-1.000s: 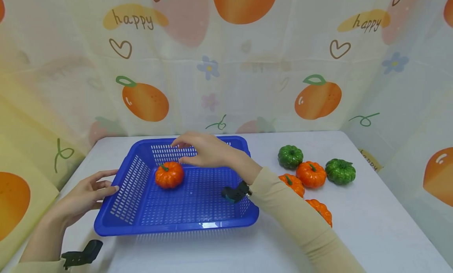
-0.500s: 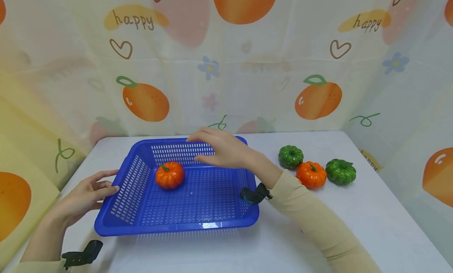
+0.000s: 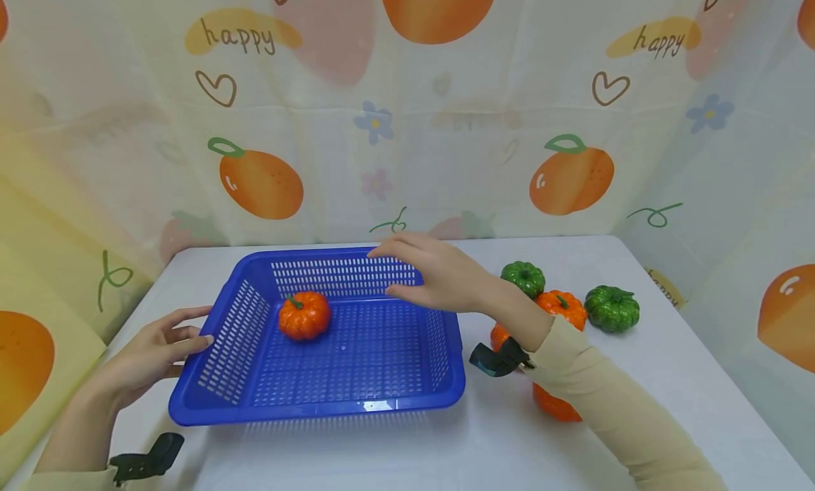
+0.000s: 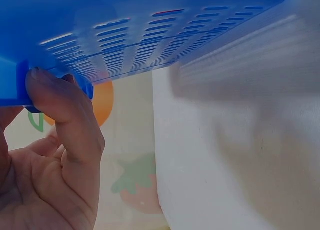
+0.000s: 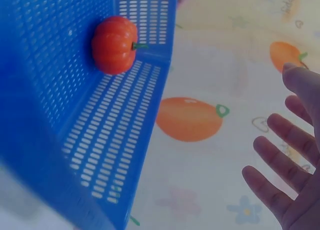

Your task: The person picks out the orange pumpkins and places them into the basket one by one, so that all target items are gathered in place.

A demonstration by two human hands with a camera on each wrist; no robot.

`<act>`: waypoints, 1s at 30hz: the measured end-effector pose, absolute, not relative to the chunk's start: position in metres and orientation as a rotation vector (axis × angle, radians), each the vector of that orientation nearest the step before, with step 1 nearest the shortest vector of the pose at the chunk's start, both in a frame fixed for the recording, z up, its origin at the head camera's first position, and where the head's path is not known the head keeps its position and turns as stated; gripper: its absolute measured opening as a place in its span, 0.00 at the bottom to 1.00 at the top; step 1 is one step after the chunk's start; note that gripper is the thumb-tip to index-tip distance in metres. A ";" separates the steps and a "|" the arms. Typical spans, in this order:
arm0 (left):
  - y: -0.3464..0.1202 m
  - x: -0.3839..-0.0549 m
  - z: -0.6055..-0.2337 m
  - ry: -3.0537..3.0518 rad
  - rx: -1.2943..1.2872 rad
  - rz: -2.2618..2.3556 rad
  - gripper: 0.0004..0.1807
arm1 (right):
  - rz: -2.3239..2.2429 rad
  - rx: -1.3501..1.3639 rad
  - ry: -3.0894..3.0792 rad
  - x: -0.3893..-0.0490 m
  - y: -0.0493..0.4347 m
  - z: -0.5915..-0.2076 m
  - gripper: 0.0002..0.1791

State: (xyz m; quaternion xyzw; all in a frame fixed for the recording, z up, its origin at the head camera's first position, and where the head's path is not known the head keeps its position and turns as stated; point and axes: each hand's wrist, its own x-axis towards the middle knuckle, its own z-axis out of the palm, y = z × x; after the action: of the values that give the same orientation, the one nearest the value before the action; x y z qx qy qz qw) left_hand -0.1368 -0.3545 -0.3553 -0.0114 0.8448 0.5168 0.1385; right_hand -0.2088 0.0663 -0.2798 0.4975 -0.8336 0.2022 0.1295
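A blue plastic basket (image 3: 318, 414) with slotted walls is on the white table. One small orange pumpkin (image 3: 304, 315) lies inside it, left of the middle. My left hand (image 3: 155, 346) holds the basket's left rim; in the left wrist view its fingers (image 4: 70, 110) curl up at the rim from outside. Above the basket's back right corner is my right hand (image 3: 446, 275), with nothing in it. In the right wrist view its fingers (image 5: 280, 162) are spread and apart from the basket.
Right of the basket lie several small pumpkins: a green pumpkin (image 3: 522, 277), another green pumpkin (image 3: 613, 308) and orange ones, including an orange pumpkin (image 3: 555, 402) partly behind my right forearm. A printed curtain (image 3: 446, 158) hangs behind the table (image 3: 688, 399).
My right hand has moved right, from over the pumpkin in the basket toward the basket's right side, its fingers still without anything. The left hand, basket and pumpkin have stayed in place.
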 end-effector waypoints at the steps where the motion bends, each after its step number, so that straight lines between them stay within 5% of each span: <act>1: -0.354 -0.137 -0.355 2.445 -0.035 1.490 0.37 | 0.587 1.442 -2.421 -0.208 0.069 -0.280 0.25; 30: -0.355 -0.136 -0.355 2.437 -0.034 1.497 0.37 | 0.672 1.264 -2.461 -0.177 0.159 -0.312 0.32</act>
State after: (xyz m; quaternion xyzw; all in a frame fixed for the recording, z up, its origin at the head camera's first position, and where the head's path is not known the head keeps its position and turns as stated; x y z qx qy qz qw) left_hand -0.1363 -0.3545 -0.3550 -0.0118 0.8436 0.5182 0.1403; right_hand -0.1770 0.1590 -0.3121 0.4391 -0.8550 0.2335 0.1470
